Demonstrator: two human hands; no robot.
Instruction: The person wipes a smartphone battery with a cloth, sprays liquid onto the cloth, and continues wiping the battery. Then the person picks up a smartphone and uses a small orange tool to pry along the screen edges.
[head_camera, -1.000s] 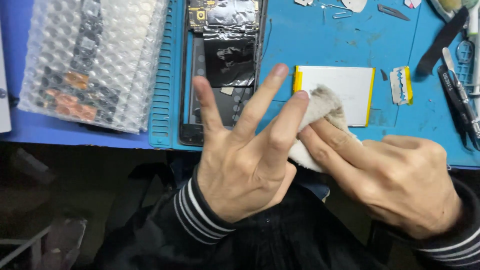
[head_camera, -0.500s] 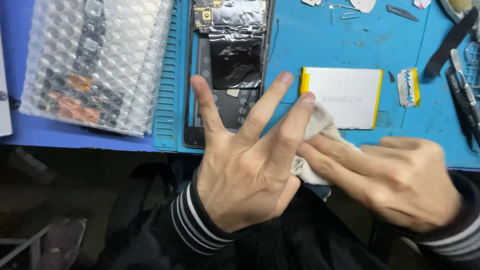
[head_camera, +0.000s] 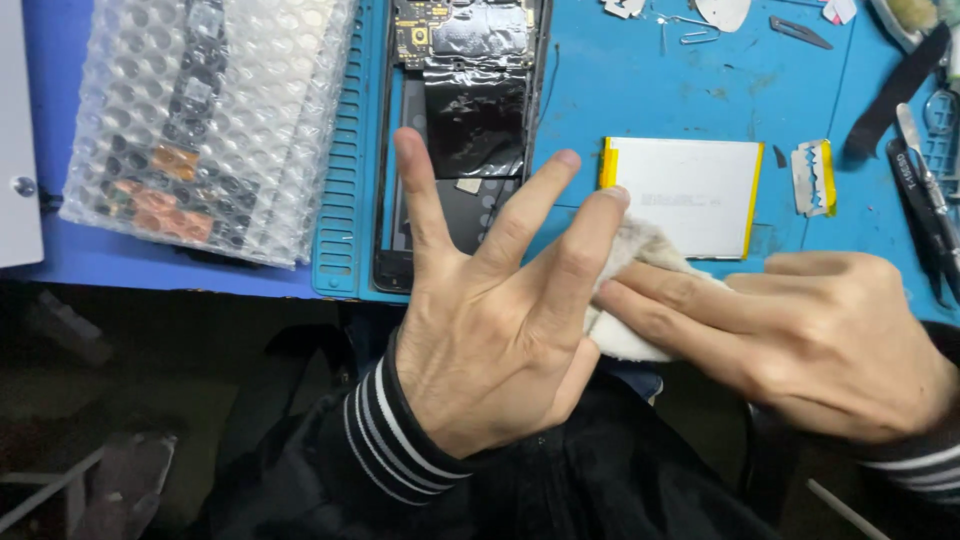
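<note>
Blue work mat (head_camera: 640, 90), dark floor (head_camera: 150, 400)

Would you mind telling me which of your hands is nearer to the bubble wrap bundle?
Left. The left hand is spread open just right of the bubble wrap bundle, while the right hand sits farther right, pressing a white cloth.

A clear bubble-wrap package (head_camera: 205, 125) holding dark and copper-coloured parts lies at the upper left of the frame. Right of centre, a flat white rectangular battery pouch with yellow edges (head_camera: 683, 195) rests on the blue mat (head_camera: 640, 90).
</note>
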